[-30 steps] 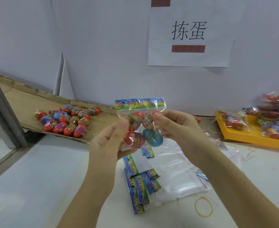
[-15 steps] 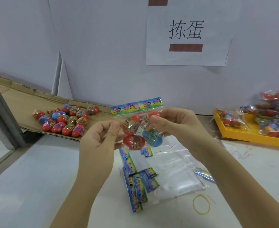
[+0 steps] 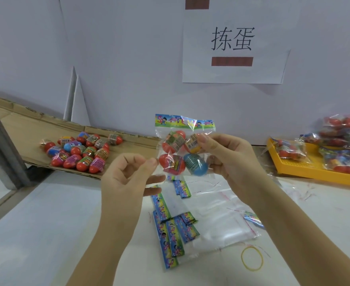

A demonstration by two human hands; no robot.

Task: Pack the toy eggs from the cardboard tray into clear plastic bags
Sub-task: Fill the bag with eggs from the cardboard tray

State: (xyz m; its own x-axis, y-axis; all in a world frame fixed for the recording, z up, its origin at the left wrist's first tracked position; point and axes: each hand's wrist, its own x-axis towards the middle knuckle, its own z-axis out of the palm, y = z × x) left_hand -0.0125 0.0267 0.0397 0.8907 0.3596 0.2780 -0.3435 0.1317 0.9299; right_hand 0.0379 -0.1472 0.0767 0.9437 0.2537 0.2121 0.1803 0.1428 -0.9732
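Observation:
My right hand [image 3: 227, 159] grips a clear plastic bag [image 3: 184, 122] with a colourful header strip, held upright above the table. Inside it are two red toy eggs, a yellow one and a blue one. My left hand [image 3: 126, 178] is at the bag's lower left edge, thumb and forefinger pinched together against the plastic. Several loose toy eggs [image 3: 81, 151], mostly red, lie in a cluster on the flat cardboard tray [image 3: 25, 129] at the left.
Empty clear bags [image 3: 217, 213] and colourful header cards [image 3: 170, 234] lie on the white table below my hands, with a yellow rubber band [image 3: 252, 258] nearby. A yellow tray [image 3: 306, 172] with packed bags [image 3: 343, 141] stands at the right. A grey post [image 3: 0, 141] rises at the left.
The bag has tilted and shifted to the right with my right hand. My left hand has slid down from the bag's middle to its lower left edge.

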